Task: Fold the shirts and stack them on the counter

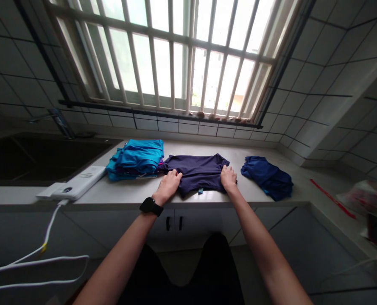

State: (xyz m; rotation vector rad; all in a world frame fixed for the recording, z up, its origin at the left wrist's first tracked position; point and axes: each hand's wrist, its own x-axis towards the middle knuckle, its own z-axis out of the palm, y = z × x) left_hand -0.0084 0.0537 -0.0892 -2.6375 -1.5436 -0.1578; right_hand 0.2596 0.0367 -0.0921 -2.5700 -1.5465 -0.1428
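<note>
A dark purple shirt (201, 171) lies spread and partly folded on the white countertop, a small teal label (200, 191) showing at its near edge. At its left side, my left hand (171, 184) has its fingers curled closed on the fabric. My right hand (228, 176) pinches the opposite side, with some fingertips hidden by the hand itself. Just left of the shirt rises a stack of folded clothes topped by a bright blue garment (140, 154). To the right, apart from the shirt, a crumpled navy blue garment (267, 176) rests on the counter.
A white power bank (80, 182) with a white cable (51, 224) sits by the dark sink (48, 146) at left. Barred windows (175, 55) stand behind the counter (121, 192). On the right counter lie a red strip (331, 198) and a plastic bag (366, 197).
</note>
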